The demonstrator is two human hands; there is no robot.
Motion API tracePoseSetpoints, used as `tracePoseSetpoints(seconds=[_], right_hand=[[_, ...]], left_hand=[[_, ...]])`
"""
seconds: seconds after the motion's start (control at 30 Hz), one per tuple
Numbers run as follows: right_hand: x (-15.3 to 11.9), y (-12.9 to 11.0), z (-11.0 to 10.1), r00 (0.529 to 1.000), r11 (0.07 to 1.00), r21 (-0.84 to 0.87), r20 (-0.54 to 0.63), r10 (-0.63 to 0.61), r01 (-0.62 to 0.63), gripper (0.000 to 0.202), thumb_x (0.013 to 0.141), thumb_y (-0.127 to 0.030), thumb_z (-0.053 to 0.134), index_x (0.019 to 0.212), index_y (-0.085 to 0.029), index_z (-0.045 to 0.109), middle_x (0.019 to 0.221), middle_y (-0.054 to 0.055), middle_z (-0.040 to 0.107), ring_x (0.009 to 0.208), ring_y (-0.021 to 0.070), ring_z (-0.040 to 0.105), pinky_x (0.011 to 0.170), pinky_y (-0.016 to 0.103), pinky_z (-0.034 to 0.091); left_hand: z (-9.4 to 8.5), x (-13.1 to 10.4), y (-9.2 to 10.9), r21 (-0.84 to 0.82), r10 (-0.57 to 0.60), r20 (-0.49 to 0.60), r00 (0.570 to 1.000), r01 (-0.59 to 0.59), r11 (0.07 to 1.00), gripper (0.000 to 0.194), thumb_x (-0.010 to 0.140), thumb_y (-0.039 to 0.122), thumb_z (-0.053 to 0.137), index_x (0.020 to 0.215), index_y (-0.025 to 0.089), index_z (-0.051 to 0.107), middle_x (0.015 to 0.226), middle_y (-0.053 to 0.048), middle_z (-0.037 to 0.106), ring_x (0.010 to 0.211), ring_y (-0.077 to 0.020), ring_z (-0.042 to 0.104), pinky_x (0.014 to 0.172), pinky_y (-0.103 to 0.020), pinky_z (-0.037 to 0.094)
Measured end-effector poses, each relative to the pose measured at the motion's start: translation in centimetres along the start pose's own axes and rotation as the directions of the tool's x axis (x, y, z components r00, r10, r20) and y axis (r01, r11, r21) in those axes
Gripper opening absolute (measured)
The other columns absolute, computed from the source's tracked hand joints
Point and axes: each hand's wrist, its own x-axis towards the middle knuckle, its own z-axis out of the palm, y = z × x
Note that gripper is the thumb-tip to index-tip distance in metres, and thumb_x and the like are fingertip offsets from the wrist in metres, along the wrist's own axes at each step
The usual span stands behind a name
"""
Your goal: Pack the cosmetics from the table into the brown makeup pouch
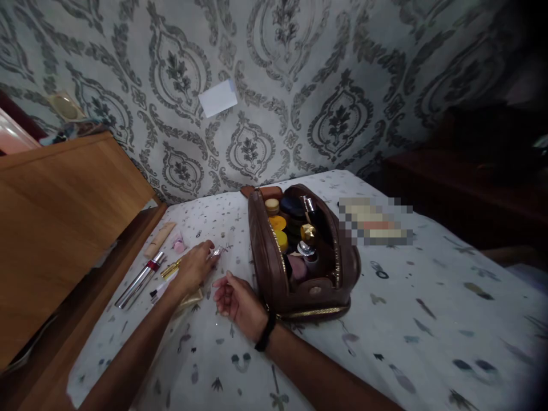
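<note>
My left hand (pixel 197 265) is over the patterned white sheet, its fingertips closed on a small clear item (pixel 217 251). Close to its right, my right hand (pixel 240 302) rests palm up with loosely curled fingers and nothing in them. A brown bag (pixel 274 274) stands unzipped beside my right hand, with yellow-lidded jars (pixel 277 222), a gold star-shaped cap (pixel 307 232) and other cosmetics inside. Left of my left hand lie a silver tube with a red band (pixel 139 281), a gold tube (pixel 171 268), a beige tube (pixel 160 240) and a pink item (pixel 178 243). A gold item is partly hidden under my left wrist.
A wooden panel (pixel 72 217) borders the sheet on the left. Behind is a patterned wall with a white paper (pixel 218 99). A blurred-out flat object (pixel 377 221) lies right of the bag, and dark furniture (pixel 449 188) stands at the far right.
</note>
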Motion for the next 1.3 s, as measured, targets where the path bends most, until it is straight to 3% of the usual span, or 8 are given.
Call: tracePoseSetpoints(seconds=[0.23, 0.5, 0.73, 0.83, 1.0, 1.17, 1.3], right_hand=[[-0.2, -0.1, 0.1, 1.0, 1.0, -0.004, 0.002, 0.0, 0.0, 0.047, 0.075, -0.059, 0.07, 0.078, -0.013, 0.062, 0.057, -0.001, 0.062, 0.045, 0.0078, 0.05, 0.045, 0.021, 0.029], [-0.2, -0.1, 0.2, 0.999, 1.0, -0.009, -0.03, 0.021, -0.021, 0.046, 0.073, -0.058, 0.073, 0.078, -0.013, 0.063, 0.057, 0.0, 0.062, 0.044, 0.0077, 0.049, 0.045, 0.021, 0.03], [-0.1, -0.1, 0.2, 0.999, 1.0, -0.013, -0.02, 0.026, -0.026, 0.043, 0.072, -0.055, 0.075, 0.076, -0.015, 0.063, 0.057, -0.001, 0.06, 0.046, 0.0074, 0.049, 0.046, 0.021, 0.03], [-0.1, -0.1, 0.2, 1.0, 1.0, -0.021, -0.009, 0.023, -0.023, 0.042, 0.072, -0.055, 0.076, 0.076, -0.014, 0.064, 0.058, -0.001, 0.061, 0.046, 0.0073, 0.049, 0.046, 0.021, 0.03], [-0.2, 0.0, 0.2, 1.0, 0.999, -0.034, -0.001, 0.002, -0.002, 0.044, 0.069, -0.056, 0.077, 0.077, -0.014, 0.065, 0.058, -0.001, 0.061, 0.047, 0.0071, 0.05, 0.046, 0.02, 0.029], [-0.1, 0.1, 0.2, 1.0, 0.999, -0.034, 0.001, -0.003, 0.003, 0.044, 0.072, -0.056, 0.074, 0.077, -0.013, 0.066, 0.059, 0.0, 0.061, 0.047, 0.0077, 0.049, 0.046, 0.021, 0.029], [-0.1, 0.1, 0.2, 1.0, 0.999, -0.04, -0.004, 0.005, -0.005, 0.044, 0.072, -0.057, 0.074, 0.077, -0.013, 0.065, 0.057, 0.0, 0.061, 0.046, 0.0079, 0.049, 0.046, 0.021, 0.029]], left_hand=[[0.4, -1.5, 0.4, 0.014, -0.069, 0.002, 0.998, 0.069, 0.997, 0.024, 0.09, 0.027, 0.047, 0.113, 0.019, 0.053, 0.097, -0.008, 0.069, 0.094, -0.0255, 0.064, 0.076, -0.033, 0.042], [0.5, -2.8, 0.0, -0.154, -0.095, -0.057, 0.994, 0.085, 0.984, 0.019, 0.092, 0.032, 0.047, 0.103, 0.02, 0.057, 0.087, -0.005, 0.068, 0.083, -0.0219, 0.061, 0.071, -0.031, 0.04], [0.3, -3.9, 0.4, -0.146, -0.093, -0.095, 0.991, 0.078, 0.986, 0.025, 0.092, 0.041, 0.049, 0.101, 0.02, 0.06, 0.091, -0.007, 0.068, 0.091, -0.0243, 0.059, 0.078, -0.034, 0.043], [-0.3, -3.4, -1.0, -0.155, -0.135, -0.145, 0.98, 0.113, 0.981, 0.025, 0.093, 0.04, 0.047, 0.099, 0.021, 0.062, 0.094, -0.007, 0.068, 0.093, -0.0238, 0.06, 0.079, -0.034, 0.044], [-1.9, -2.7, -5.7, -0.015, -0.257, -0.182, 0.949, 0.258, 0.966, 0.019, 0.092, 0.028, 0.045, 0.1, 0.019, 0.061, 0.101, -0.01, 0.068, 0.101, -0.0242, 0.059, 0.084, -0.034, 0.043], [-1.6, -3.4, -9.1, 0.01, -0.339, -0.078, 0.938, 0.341, 0.94, 0.031, 0.089, 0.048, 0.05, 0.09, 0.02, 0.061, 0.09, -0.008, 0.067, 0.086, -0.0235, 0.061, 0.068, -0.031, 0.04], [-0.9, -3.5, -9.7, 0.017, -0.361, -0.002, 0.933, 0.361, 0.933, 0.029, 0.088, 0.046, 0.05, 0.092, 0.02, 0.062, 0.093, -0.007, 0.067, 0.085, -0.0224, 0.061, 0.066, -0.029, 0.037]])
